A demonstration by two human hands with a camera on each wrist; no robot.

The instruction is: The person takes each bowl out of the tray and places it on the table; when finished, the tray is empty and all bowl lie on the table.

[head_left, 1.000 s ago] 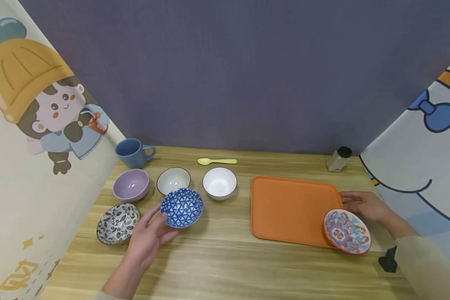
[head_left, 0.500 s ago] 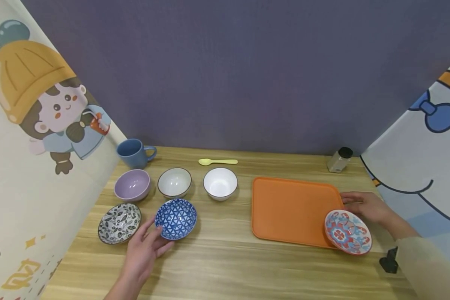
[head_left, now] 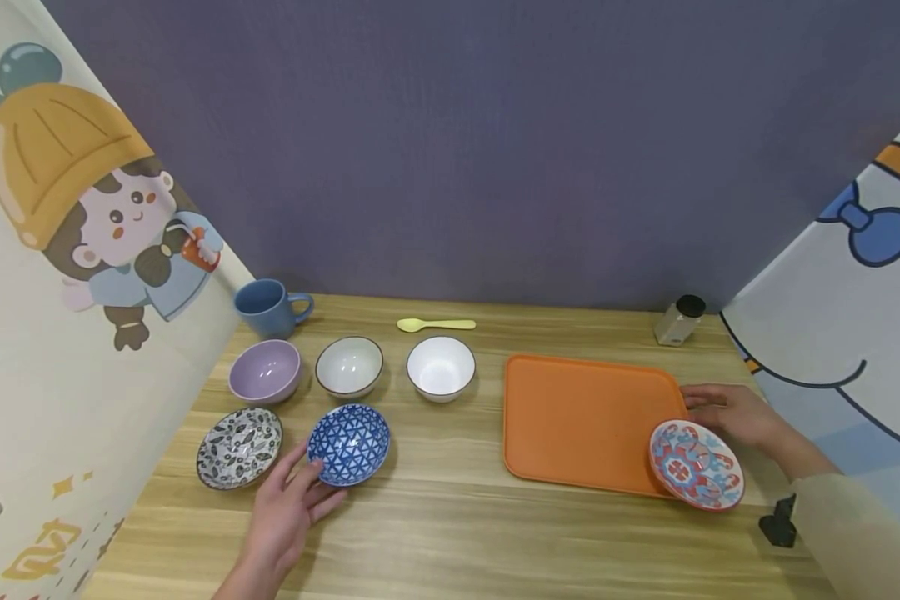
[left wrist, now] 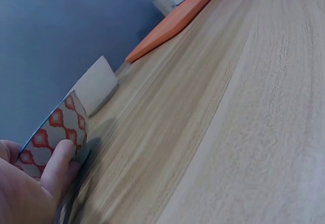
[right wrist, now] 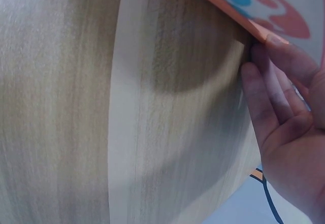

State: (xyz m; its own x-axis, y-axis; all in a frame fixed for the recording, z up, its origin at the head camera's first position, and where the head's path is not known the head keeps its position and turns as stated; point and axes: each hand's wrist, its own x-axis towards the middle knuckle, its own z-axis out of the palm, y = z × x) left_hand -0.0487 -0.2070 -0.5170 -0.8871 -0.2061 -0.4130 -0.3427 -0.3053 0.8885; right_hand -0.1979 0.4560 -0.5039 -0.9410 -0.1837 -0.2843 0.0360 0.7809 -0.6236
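My left hand (head_left: 283,508) holds a small bowl (head_left: 348,446), blue and white triangles inside, thumb at its near rim and fingers at its side. In the left wrist view the same bowl (left wrist: 58,127) shows a red-and-white patterned outside, low over the table. At the orange tray's (head_left: 581,425) right edge is my right hand (head_left: 735,412). In the right wrist view its thumb and fingertips meet the tray's edge (right wrist: 228,8). A red-and-blue patterned bowl (head_left: 696,464) overlaps the tray's near right corner, beside that hand.
A black-and-white leaf-patterned bowl (head_left: 240,448), a purple bowl (head_left: 265,372) and a blue mug (head_left: 265,308) line the left side. Two white bowls, one greyish (head_left: 349,367) and one brighter (head_left: 441,367), stand mid-table. Behind lie a yellow spoon (head_left: 437,325) and a black-capped jar (head_left: 679,320).
My left hand has brought the blue-patterned bowl nearer and slightly left, away from the greyish bowl that it partly covered. My right hand, the tray and the red-and-blue bowl stay put.
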